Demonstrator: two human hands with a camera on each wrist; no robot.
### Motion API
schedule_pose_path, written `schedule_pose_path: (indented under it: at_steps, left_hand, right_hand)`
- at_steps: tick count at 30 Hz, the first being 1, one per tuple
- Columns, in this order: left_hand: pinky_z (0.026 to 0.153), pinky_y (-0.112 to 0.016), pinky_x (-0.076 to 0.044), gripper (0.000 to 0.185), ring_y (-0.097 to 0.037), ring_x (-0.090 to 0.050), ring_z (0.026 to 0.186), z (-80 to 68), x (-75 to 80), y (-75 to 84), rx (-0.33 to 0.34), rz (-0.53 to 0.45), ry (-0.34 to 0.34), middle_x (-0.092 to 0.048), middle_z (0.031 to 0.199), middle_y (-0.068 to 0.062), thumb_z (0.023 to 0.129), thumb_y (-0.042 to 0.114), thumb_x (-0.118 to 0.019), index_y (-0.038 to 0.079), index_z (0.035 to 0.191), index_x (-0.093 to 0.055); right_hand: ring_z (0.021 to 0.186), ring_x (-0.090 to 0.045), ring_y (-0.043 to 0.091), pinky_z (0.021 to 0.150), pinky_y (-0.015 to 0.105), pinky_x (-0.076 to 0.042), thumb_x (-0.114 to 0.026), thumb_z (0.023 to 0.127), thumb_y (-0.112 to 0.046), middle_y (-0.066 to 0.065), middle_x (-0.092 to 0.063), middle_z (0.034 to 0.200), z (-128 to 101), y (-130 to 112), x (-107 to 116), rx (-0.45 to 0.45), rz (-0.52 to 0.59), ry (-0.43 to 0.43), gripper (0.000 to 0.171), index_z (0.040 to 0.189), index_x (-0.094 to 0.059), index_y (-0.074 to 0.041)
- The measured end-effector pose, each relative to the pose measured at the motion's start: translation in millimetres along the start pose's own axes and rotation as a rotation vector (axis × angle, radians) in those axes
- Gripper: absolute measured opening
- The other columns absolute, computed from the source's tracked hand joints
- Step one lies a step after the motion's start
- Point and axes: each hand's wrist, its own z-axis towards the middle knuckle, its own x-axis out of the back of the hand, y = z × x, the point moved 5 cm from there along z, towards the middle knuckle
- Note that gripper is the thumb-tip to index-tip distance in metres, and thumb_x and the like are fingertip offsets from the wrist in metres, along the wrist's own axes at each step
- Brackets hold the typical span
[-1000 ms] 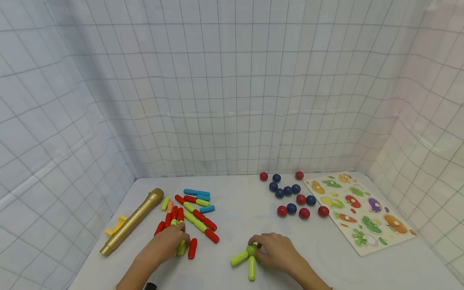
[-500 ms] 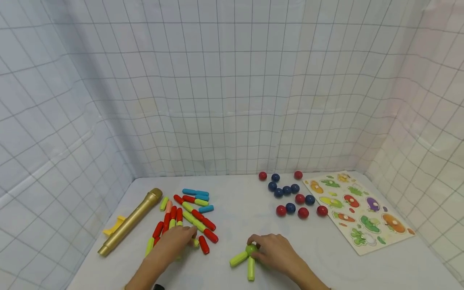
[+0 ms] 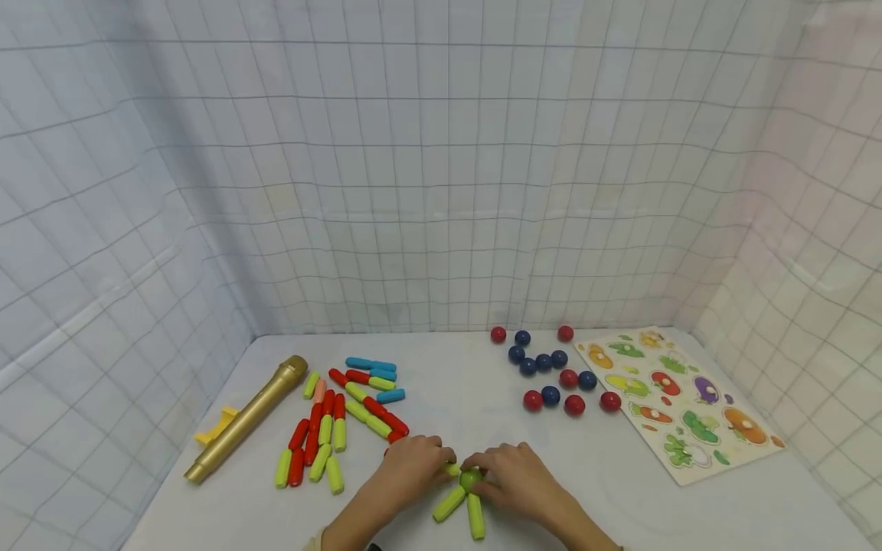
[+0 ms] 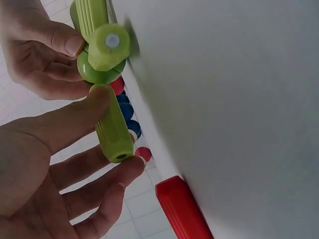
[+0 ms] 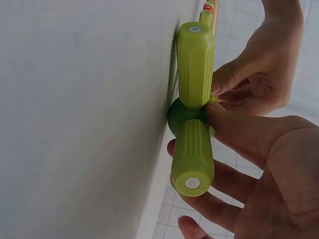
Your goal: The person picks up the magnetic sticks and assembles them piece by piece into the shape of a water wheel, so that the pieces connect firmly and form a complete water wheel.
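Note:
My left hand (image 3: pixel 415 467) pinches a light-green rod (image 4: pixel 115 130) between thumb and fingers, its far end against a green ball (image 3: pixel 471 480). With thumb and fingers my right hand (image 3: pixel 518 476) grips that ball just over the table. Other light-green rods stick out from the ball: one rod (image 3: pixel 449 505) points front left, another rod (image 3: pixel 476 518) toward the front. In the right wrist view, pale discs show at the ends of two rods (image 5: pixel 195 69). Beside the left hand lies a red rod (image 4: pixel 183 209), mostly hidden in the head view.
Several red, light-green and blue rods (image 3: pixel 390 396) lie on the left, near a gold microphone (image 3: pixel 248 419) and a yellow piece (image 3: pixel 219 427). Several red and blue balls (image 3: pixel 550 396) sit back right. A vegetable puzzle board (image 3: pixel 678 405) lies far right. Grid-patterned walls enclose the table (image 3: pixel 441 367).
My left hand has moved right from the rod group, bringing a light-green rod to the green ball. My right hand has kept hold of the ball, almost in place.

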Motion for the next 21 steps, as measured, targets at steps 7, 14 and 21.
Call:
schedule_pose_path:
  at_steps: [7,14,21]
  left_hand:
    - [0.058,-0.017,-0.042,0.021,-0.004,-0.047,0.060,2.9,-0.3,6.4,-0.022,0.033,0.011,-0.067,0.080,0.009,0.082,0.033,-0.077,0.026,0.101,-0.076]
    - [0.058,-0.018,-0.044,0.028,-0.003,-0.047,0.060,2.0,-6.9,8.9,0.025,-0.006,-0.039,-0.067,0.077,0.009,0.081,0.043,-0.075,0.023,0.101,-0.074]
    - [0.064,-0.023,-0.048,0.031,-0.004,-0.051,0.067,-7.0,-4.4,-9.8,0.078,-0.176,-0.113,-0.066,0.082,0.010,0.084,0.043,-0.072,0.023,0.108,-0.072]
  right_hand:
    - [0.081,-0.053,0.006,0.078,0.038,-0.044,-0.073,0.085,-0.033,-0.015,-0.068,0.090,0,5,4,-0.036,-0.003,0.026,0.029,0.113,-0.067,-0.029]
    - [0.095,-0.054,0.017,0.093,0.057,-0.039,-0.076,0.082,-0.031,-0.005,-0.070,0.104,0,5,5,-0.064,-0.021,0.089,0.021,0.102,-0.069,-0.027]
    - [0.095,-0.054,0.017,0.098,0.064,-0.032,-0.079,0.079,-0.034,-0.010,-0.071,0.096,2,3,3,-0.045,0.003,0.095,0.025,0.101,-0.070,-0.027]
